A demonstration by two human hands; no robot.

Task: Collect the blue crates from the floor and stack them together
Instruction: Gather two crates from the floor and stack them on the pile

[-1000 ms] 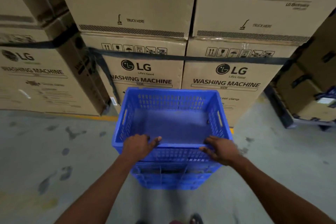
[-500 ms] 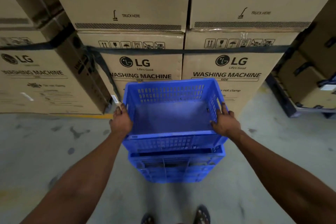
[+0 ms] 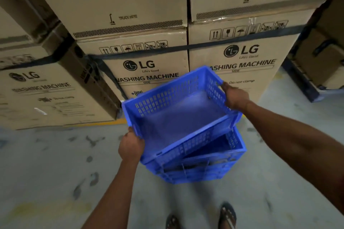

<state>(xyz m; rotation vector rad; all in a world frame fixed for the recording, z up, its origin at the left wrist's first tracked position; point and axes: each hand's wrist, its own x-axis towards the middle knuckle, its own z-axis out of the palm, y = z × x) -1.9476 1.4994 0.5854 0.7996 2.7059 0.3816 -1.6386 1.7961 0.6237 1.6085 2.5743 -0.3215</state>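
Note:
An empty blue crate (image 3: pixel 178 115) with slotted walls is held turned at an angle above a second blue crate (image 3: pixel 201 169) that stands on the floor. My left hand (image 3: pixel 131 146) grips the upper crate's near-left corner. My right hand (image 3: pixel 235 96) grips its far-right rim. The upper crate covers most of the lower one; only the lower crate's front wall and right inner corner show.
Stacked LG washing machine cartons (image 3: pixel 149 72) stand close behind the crates, with more cartons on the left (image 3: pixel 41 91) and on a pallet at the right (image 3: pixel 323 65). The stained concrete floor (image 3: pixel 55 173) spreads around. My sandalled feet (image 3: pixel 227 215) are just behind the crates.
My hands moved from the near rim to the crate's sides, then lifted and turned the upper crate so it sits askew over the lower one. The view has tilted.

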